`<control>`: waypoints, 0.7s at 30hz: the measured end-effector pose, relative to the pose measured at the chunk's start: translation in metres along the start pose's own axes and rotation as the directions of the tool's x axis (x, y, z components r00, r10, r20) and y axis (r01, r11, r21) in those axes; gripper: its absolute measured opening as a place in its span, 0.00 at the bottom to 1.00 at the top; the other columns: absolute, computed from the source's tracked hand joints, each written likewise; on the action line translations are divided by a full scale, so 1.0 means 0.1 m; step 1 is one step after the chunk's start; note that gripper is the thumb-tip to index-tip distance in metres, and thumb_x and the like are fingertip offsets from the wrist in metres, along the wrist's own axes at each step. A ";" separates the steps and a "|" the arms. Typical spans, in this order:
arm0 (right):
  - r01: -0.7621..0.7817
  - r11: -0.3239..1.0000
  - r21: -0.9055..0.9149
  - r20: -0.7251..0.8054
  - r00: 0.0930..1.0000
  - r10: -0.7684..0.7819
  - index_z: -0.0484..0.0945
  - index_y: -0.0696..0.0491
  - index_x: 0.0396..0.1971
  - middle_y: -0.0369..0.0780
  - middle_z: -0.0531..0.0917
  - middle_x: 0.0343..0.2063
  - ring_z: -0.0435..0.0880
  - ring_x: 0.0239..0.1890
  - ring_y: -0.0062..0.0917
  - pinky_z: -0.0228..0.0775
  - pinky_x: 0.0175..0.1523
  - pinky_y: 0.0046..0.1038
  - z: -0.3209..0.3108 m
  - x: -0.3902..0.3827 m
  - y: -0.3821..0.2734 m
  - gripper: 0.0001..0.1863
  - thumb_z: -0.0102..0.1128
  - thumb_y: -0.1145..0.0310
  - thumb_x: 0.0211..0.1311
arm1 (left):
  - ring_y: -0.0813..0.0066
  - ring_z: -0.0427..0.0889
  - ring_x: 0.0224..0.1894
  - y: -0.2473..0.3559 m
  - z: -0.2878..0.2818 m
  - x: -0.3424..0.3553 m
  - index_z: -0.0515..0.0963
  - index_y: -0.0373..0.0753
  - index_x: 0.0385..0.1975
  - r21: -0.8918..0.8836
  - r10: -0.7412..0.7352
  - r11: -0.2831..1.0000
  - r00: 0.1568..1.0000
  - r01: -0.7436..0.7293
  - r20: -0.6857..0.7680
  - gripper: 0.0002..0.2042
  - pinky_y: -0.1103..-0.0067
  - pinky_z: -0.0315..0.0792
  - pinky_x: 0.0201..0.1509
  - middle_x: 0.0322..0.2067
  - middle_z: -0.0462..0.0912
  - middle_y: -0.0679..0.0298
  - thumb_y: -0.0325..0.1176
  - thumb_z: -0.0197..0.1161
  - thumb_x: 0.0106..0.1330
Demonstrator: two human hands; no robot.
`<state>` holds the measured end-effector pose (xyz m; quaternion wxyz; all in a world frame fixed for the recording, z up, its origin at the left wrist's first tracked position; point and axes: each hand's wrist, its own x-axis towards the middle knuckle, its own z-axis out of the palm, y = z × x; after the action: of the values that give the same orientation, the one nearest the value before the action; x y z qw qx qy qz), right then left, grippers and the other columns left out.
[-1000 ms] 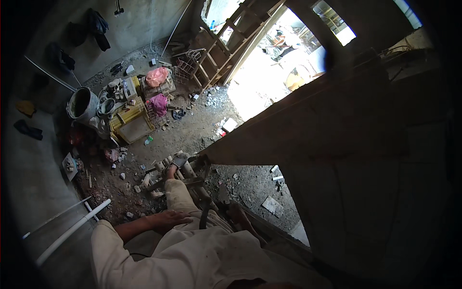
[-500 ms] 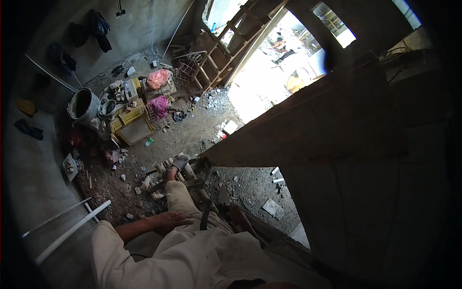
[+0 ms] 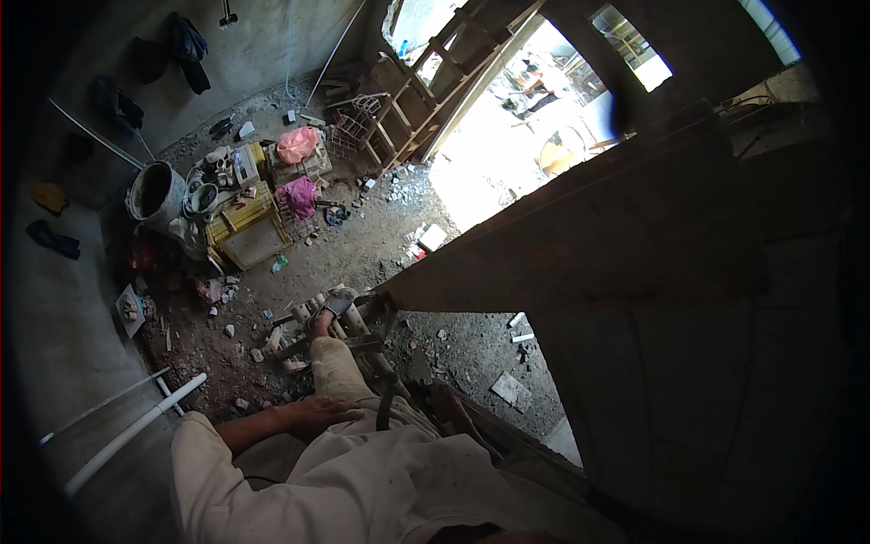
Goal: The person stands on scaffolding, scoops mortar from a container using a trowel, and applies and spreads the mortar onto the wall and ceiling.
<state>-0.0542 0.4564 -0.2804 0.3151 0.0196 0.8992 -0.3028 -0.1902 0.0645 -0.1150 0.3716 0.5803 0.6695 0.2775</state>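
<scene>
My left hand (image 3: 324,413) lies flat on the light trousers (image 3: 337,370) at my thigh, fingers stretched out and nothing in them. Close to my right hip, my right hand (image 3: 446,405) is in deep shade beside a dark timber edge; its fingers blend into the dark, so any grip is hidden. Between the two hands a dark strap (image 3: 387,408) hangs over the trousers. One foot in a grey shoe (image 3: 340,301) rests on a rack of round poles (image 3: 358,322) below me.
A large slanted slab (image 3: 580,245) fills the right side. Down on the rubble-strewn floor stand a grey bucket (image 3: 156,195), a yellow box (image 3: 243,218) and pink bags (image 3: 297,145). A wooden ladder (image 3: 399,118) leans by the bright doorway. White pipes (image 3: 136,431) lean at the left wall.
</scene>
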 end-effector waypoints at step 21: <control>-0.276 0.860 0.429 -0.291 0.859 0.421 0.75 0.54 0.37 0.46 0.79 0.34 0.79 0.39 0.37 0.70 0.40 0.40 0.53 0.25 0.21 0.16 0.57 0.59 0.52 | 0.49 0.65 0.58 -0.19 -0.27 0.81 0.51 0.48 0.65 0.065 -0.225 0.973 0.972 0.221 0.064 0.37 0.62 0.62 0.60 0.59 0.61 0.54 0.43 0.60 0.56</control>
<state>-0.0403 0.4401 -0.3382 0.1782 0.3021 0.8491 -0.3950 -0.2270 0.1429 -0.1288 0.4072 0.5211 0.7246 0.1939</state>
